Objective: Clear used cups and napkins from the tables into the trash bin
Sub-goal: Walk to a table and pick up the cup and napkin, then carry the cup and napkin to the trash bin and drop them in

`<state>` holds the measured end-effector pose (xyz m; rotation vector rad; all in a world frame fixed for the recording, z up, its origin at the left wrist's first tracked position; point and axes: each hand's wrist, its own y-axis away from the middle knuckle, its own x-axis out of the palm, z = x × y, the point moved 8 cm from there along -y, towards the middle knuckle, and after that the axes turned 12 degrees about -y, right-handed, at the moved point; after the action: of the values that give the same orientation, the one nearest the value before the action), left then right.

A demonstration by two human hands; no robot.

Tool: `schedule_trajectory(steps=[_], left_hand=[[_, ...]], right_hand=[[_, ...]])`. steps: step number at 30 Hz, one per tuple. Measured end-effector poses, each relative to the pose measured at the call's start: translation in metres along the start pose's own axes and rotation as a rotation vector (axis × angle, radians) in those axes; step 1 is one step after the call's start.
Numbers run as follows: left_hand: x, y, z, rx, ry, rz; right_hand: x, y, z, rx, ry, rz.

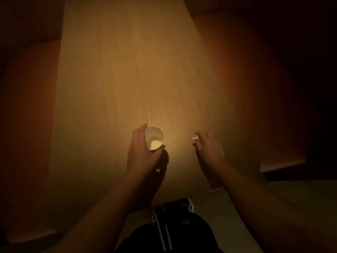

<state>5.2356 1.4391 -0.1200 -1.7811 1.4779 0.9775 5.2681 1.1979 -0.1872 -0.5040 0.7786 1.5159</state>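
Observation:
A white paper cup (154, 136) is tilted with its mouth toward me, over the near end of a long wooden table (127, 70). My left hand (141, 152) is wrapped around the cup's side. My right hand (208, 146) is closed over the table to the right of the cup, with a small piece of white napkin (195, 138) showing between its fingertips. The scene is dim, lit only around the hands. No trash bin is in view.
Orange-red bench seats run along the table's left (27, 106) and right (255, 88). Pale floor (228, 207) lies below the table's near edge. My dark trousers and a shoe (173, 207) show at the bottom.

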Motion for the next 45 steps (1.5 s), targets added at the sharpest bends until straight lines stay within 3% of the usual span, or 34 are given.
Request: schedule_trajectory(steps=[8,16,20,24,33,37,45], left_hand=[[0.047,0.010,-0.119,0.385,-0.030,0.133],[0.099,0.098,-0.212,0.837,0.025,0.349],[0.131,0.187,-0.236,1.030,0.100,0.540],[0.145,0.289,-0.250,1.296,0.051,0.628],[0.143,0.557,-0.239,1.738,0.045,1.007],[0.137,0.680,-0.223,1.904,0.033,1.121],[0.129,0.933,-0.191,2.129,0.032,1.260]], right_hand=[[-0.107,0.087,-0.060,0.196,-0.242,-0.410],[-0.126,0.257,-0.133,0.484,-0.286,-0.778],[-0.105,0.377,-0.155,0.701,-0.329,-0.968],[-0.077,0.495,-0.155,0.891,-0.342,-1.169],[0.024,0.760,-0.113,1.367,-0.405,-1.576],[0.064,0.865,-0.096,1.470,-0.431,-1.788],[0.120,1.073,-0.084,1.664,-0.431,-2.009]])
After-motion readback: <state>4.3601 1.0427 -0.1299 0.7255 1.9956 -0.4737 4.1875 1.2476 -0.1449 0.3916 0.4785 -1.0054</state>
